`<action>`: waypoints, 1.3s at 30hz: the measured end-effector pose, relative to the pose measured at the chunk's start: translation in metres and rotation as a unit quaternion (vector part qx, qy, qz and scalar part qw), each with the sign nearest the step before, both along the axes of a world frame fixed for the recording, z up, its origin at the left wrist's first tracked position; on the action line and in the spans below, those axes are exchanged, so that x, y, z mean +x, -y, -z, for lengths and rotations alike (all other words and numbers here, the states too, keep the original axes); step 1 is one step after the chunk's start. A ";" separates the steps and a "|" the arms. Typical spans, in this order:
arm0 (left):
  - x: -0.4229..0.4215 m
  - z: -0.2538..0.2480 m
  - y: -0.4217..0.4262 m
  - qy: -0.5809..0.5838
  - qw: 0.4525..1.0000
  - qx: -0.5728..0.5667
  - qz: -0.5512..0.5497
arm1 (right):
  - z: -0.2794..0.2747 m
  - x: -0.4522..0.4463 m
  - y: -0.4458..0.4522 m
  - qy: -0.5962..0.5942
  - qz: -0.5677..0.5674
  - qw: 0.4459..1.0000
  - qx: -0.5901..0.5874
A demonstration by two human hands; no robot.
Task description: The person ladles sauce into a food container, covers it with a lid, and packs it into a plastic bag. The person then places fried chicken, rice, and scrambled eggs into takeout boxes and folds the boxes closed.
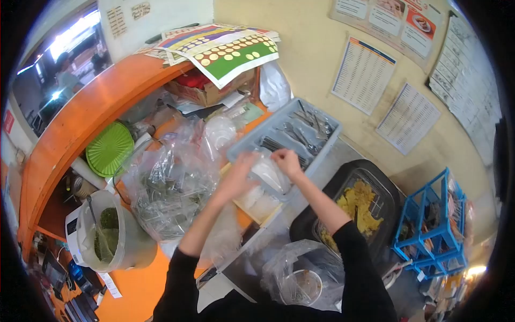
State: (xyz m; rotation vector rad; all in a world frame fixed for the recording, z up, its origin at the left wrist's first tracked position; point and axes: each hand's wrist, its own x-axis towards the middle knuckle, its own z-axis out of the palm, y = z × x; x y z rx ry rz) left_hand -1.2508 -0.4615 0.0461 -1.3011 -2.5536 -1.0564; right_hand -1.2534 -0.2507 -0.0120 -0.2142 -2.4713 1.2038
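Note:
Both hands are at the near end of a grey cutlery tray (332, 134), which holds metal cutlery in compartments. My right hand (287, 162) has its fingers pinched together over the tray, beside a clear plastic bag (268, 173); whatever the fingertips hold is too small to make out. On the bag's left side, my left hand (237, 176) is smeared by motion, and its fingers cannot be read. Below the hands sits a shallow box (256, 206) with whitish contents. A heap of clear bags with green leafy contents (171, 188) lies to the left.
A white bucket with green contents (134, 249) stands at left, near a green lid (110, 149). At right are a black tray of yellow food (362, 206) and a blue rack (429, 225). A bagged cup (306, 287) is in front. An orange shelf (80, 121) curves behind.

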 end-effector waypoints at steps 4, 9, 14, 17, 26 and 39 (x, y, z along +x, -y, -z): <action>-0.048 -0.002 -0.056 0.133 0.975 0.165 0.061 | -0.093 0.038 -0.026 -0.013 -0.125 0.985 -0.114; 0.027 -0.073 -0.073 0.316 0.858 0.358 0.187 | -0.195 0.136 -0.010 0.040 -0.141 0.948 -0.283; 0.125 -0.106 -0.032 0.218 0.861 0.348 0.299 | -0.221 0.242 0.021 -0.021 -0.096 0.982 -0.160; 0.200 -0.097 0.002 0.136 0.926 0.315 0.156 | -0.215 0.311 0.034 -0.064 -0.060 0.995 -0.052; 0.269 -0.009 0.069 0.114 0.980 0.155 -0.043 | 0.032 0.303 0.121 0.181 -0.453 0.854 0.182; 0.276 -0.081 0.073 0.533 0.798 0.152 0.235 | -0.229 0.463 0.029 0.494 -0.248 0.657 0.513</action>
